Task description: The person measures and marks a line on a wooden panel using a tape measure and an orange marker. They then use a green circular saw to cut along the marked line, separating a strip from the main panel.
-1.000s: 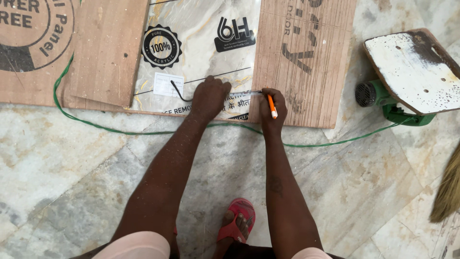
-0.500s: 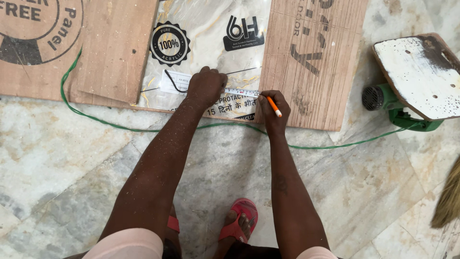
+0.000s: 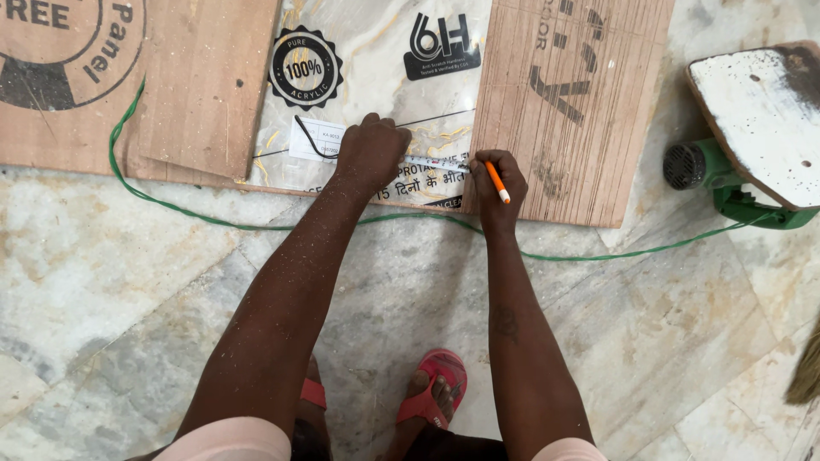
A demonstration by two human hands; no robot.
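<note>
My left hand presses down on a glossy marble-patterned laminate sheet lying on the floor, holding a tape measure strip flat on it. My right hand grips an orange pencil with its tip at the sheet, right beside the end of the tape and next to the edge of a brown wooden board. A thin pencil line crosses the sheet just above my left hand.
More plywood panels lie at the upper left. A green cable runs across the marble floor to a green power tool under a white board at right. My feet in pink sandals are below.
The view has shifted slightly, and both hands have stayed on the sheet. My left hand slid a little along the tape while the pencil stays near its end.
</note>
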